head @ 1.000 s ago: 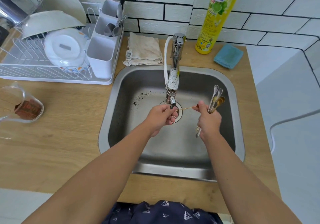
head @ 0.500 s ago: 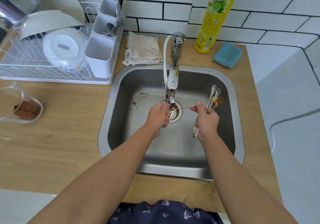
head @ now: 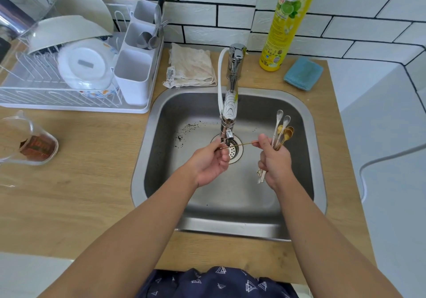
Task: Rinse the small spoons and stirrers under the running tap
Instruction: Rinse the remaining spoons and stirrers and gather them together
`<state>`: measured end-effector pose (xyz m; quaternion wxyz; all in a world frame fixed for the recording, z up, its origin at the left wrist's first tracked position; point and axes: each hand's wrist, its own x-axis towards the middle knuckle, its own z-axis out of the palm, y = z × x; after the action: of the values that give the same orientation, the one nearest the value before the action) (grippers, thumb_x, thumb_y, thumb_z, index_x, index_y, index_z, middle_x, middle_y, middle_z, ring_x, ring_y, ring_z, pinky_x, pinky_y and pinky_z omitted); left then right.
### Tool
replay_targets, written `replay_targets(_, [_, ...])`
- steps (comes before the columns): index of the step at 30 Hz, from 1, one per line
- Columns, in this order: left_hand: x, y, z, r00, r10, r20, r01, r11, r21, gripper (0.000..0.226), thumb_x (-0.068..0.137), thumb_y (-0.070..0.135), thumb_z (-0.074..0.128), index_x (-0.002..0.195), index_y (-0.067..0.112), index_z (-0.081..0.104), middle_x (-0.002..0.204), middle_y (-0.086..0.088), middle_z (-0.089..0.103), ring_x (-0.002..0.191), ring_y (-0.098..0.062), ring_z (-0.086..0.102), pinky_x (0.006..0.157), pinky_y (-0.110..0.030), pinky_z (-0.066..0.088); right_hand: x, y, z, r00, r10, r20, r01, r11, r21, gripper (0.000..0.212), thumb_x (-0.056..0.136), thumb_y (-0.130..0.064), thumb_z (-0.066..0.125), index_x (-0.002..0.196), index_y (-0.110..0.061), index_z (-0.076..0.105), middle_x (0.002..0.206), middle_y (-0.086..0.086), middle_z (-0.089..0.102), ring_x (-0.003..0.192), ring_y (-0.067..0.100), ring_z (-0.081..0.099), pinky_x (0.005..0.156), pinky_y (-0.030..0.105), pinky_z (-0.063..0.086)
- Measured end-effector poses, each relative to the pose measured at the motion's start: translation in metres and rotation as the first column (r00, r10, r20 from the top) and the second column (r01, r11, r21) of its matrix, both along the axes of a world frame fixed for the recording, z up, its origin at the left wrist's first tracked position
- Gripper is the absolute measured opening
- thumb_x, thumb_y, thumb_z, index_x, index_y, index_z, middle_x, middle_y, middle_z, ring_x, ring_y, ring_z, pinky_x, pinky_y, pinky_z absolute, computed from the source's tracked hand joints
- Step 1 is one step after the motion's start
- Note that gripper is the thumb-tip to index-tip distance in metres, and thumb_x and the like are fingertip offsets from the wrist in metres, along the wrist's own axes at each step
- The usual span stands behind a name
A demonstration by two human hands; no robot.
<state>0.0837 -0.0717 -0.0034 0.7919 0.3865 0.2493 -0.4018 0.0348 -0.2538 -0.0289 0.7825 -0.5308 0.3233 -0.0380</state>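
Under the tap (head: 228, 113), thin gold stirrer (head: 239, 145) pinched by both hands, right hand (head: 274, 161) clutching spoons (head: 282, 129)

Bare forearms — navy triangle-print garment (head: 219, 281).

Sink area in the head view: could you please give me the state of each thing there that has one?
Left hand: pinches one end of the stirrer.
Right hand: pinches its other end, grips the spoons.
Stirrer: level under the tap.
Sink: dark specks inside.
Cloth: folded.
Jug: on its side.
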Motion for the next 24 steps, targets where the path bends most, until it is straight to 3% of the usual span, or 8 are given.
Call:
replay_targets(3, [-0.004,-0.002,-0.001,0.910,-0.252,0.329,0.136,0.932,0.337,0.014,0.104,0.019,0.047,0.095,0.011,0.054,0.072,-0.001,0.055,0.054,-0.009,0.049,0.048,-0.020,0.039,0.004,0.000,-0.003,0.990,-0.121,-0.068,0.123,0.992,0.017,0.034,0.092,-0.037,0.076,0.100,-0.004,0.070,0.064,-0.003,0.069,0.037,0.003,0.029,0.036,0.019,0.026])
replay_targets(6, [-0.004,-0.004,-0.004,0.790,-0.390,0.473,0.041,0.803,0.594,0.018,0.102,0.019,0.049,0.090,0.012,0.060,0.066,0.003,0.056,0.049,-0.009,0.044,0.047,-0.021,0.034,0.005,0.002,-0.003,0.984,-0.141,-0.107,0.146,0.989,0.036,0.044,0.092,-0.038,0.075,0.112,0.000,0.066,0.065,-0.005,0.072,0.036,0.003,0.029,0.035,0.019,0.026])
replay_targets(9, [0.000,-0.004,-0.002,0.772,-0.436,0.462,0.001,0.728,0.686,0.023,0.102,0.028,0.049,0.086,0.020,0.063,0.061,0.011,0.052,0.053,-0.007,0.044,0.053,-0.021,0.037,0.004,0.004,-0.003,0.983,-0.135,-0.121,0.142,0.988,0.056,0.043,0.092,-0.040,0.075,0.111,-0.003,0.066,0.070,-0.004,0.075,0.036,0.003,0.030,0.035,0.019,0.028])
replay_targets(13, [0.002,-0.002,-0.003,0.732,-0.548,0.404,0.110,0.681,0.724,0.022,0.104,0.037,0.039,0.094,0.028,0.057,0.077,0.011,0.052,0.065,-0.006,0.045,0.062,-0.026,0.036,0.004,0.003,-0.003,0.986,-0.127,-0.107,0.133,0.990,0.052,0.041,0.091,-0.038,0.077,0.111,-0.004,0.068,0.065,-0.005,0.072,0.037,0.003,0.030,0.036,0.019,0.028])
replay_targets(17, [-0.001,0.006,-0.006,0.577,-0.657,0.485,0.191,0.686,0.702,0.014,0.101,0.027,0.038,0.111,0.030,0.048,0.075,0.018,0.049,0.064,-0.006,0.043,0.065,-0.024,0.036,0.006,0.001,-0.003,0.978,-0.166,-0.131,0.170,0.985,0.023,0.031,0.089,-0.034,0.080,0.107,-0.010,0.071,0.075,0.000,0.078,0.038,0.003,0.033,0.037,0.019,0.029])
replay_targets(19, [-0.003,0.007,-0.006,0.444,-0.743,0.500,0.092,0.593,0.800,0.012,0.102,0.027,0.041,0.110,0.031,0.049,0.073,0.022,0.057,0.069,-0.001,0.052,0.063,-0.016,0.040,0.007,0.001,-0.003,0.978,-0.163,-0.134,0.166,0.986,0.010,0.029,0.088,-0.034,0.081,0.105,-0.013,0.071,0.075,0.000,0.078,0.039,0.003,0.033,0.037,0.019,0.030])
replay_targets(22, [-0.005,0.004,-0.005,0.382,-0.813,0.439,-0.069,0.449,0.891,0.021,0.104,0.032,0.039,0.106,0.016,0.053,0.087,-0.002,0.065,0.085,-0.028,0.060,0.079,-0.040,0.050,0.008,0.004,-0.003,0.978,-0.160,-0.137,0.162,0.987,0.004,0.024,0.087,-0.035,0.081,0.103,-0.018,0.073,0.077,0.001,0.079,0.039,0.003,0.034,0.038,0.019,0.030])
replay_targets(24, [-0.005,0.003,-0.006,0.328,-0.881,0.341,-0.075,0.336,0.939,0.030,0.104,0.040,0.032,0.103,0.016,0.051,0.089,-0.007,0.065,0.087,-0.034,0.060,0.081,-0.048,0.050,0.009,0.004,-0.003,0.976,-0.176,-0.130,0.180,0.983,0.021,0.021,0.088,-0.033,0.081,0.102,-0.021,0.073,0.075,0.000,0.078,0.039,0.003,0.033,0.038,0.018,0.031])
